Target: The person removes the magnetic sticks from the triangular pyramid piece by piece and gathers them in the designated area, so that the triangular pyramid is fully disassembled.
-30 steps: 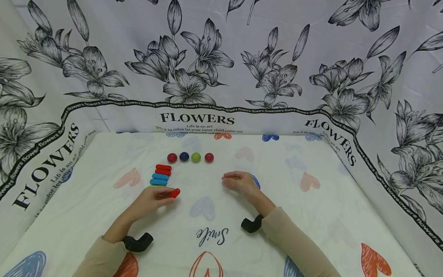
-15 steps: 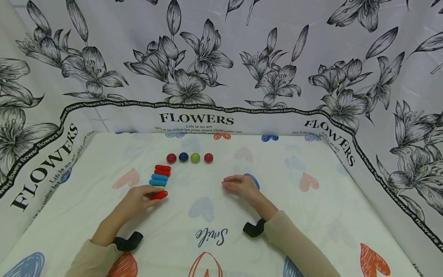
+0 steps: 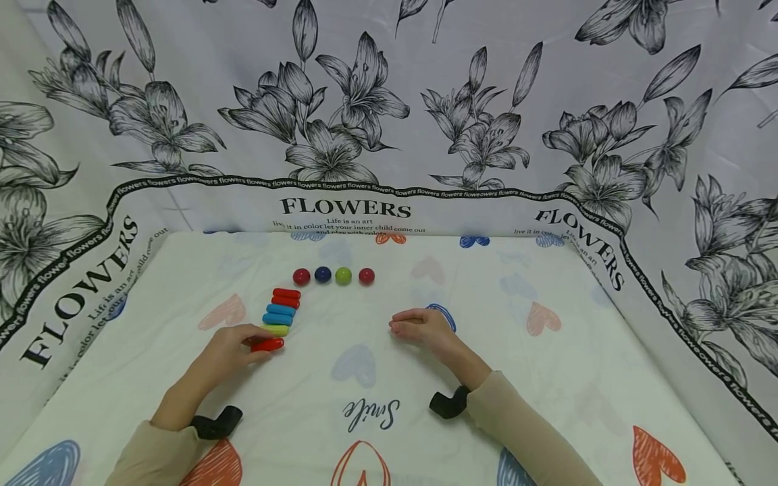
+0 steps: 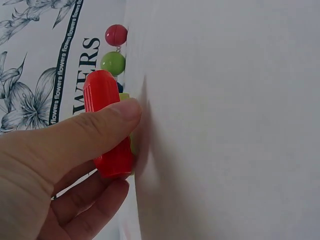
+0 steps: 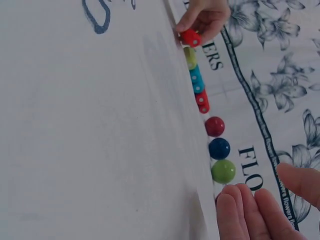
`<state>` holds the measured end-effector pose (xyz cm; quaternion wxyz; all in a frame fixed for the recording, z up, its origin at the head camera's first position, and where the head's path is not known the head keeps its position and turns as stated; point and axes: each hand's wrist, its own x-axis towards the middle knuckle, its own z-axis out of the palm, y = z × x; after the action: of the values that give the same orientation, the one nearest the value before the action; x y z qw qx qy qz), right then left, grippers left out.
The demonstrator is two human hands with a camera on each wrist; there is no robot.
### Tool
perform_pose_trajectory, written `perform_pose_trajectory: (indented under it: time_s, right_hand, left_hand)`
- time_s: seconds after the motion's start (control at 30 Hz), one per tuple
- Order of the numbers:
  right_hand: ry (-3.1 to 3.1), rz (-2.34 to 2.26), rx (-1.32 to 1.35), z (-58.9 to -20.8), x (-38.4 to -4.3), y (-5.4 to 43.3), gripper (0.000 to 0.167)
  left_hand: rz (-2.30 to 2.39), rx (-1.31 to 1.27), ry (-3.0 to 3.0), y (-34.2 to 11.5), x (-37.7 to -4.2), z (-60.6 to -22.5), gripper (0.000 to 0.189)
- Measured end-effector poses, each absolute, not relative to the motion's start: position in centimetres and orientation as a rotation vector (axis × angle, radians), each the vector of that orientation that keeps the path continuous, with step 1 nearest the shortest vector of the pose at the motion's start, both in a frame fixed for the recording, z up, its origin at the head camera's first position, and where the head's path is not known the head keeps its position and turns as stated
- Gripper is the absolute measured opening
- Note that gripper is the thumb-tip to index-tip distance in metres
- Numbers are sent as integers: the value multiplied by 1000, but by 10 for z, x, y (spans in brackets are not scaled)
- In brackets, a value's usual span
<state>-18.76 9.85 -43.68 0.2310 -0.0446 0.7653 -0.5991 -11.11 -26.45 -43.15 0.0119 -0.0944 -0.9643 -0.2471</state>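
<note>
My left hand (image 3: 226,352) pinches a red ridged cylinder (image 3: 268,345) between thumb and fingers. It lies just on the near side of a yellow-green cylinder (image 3: 276,330); whether the red one touches the cloth is unclear. Beyond, in the same column, come two blue cylinders (image 3: 279,314) and two red cylinders (image 3: 286,298). In the right wrist view, the held piece (image 5: 190,38) shows a small hole in its end. My right hand (image 3: 429,329) holds nothing, its fingers fairly straight and close together, right of the column.
Behind the column stands a row of balls: a red ball (image 3: 301,277), a dark blue ball (image 3: 323,275), a green ball (image 3: 343,276) and another red ball (image 3: 367,275). Under everything lies a white printed cloth (image 3: 486,351), backed by a floral curtain (image 3: 419,155).
My left hand has carried the red cylinder leftward and slightly nearer, to the front end of the column, uncovering the yellow-green cylinder. The right hand has barely moved.
</note>
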Motion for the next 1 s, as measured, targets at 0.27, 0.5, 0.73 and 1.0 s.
perform_pose_trajectory:
  time_s: [0.27,0.5,0.73,1.0]
  right_hand:
    - [2071,-1657,-127,-437,-183,104,34]
    - [2049,-1684,-152,-441,-183,107,36]
    - [2029,-1695,-163,-440,-182,111,37]
    - [2092,-1710,-156,-434,-183,120,35]
  left_hand:
    - [-727,-294,-2969,-266,-114,-436,30]
    - [-701,-188,-3027,-265,-114,-433,31]
    - [-604,-221,-2986,-266,-112,-436,27]
    - [-547,-237,-2980,-265,-112,-436,29]
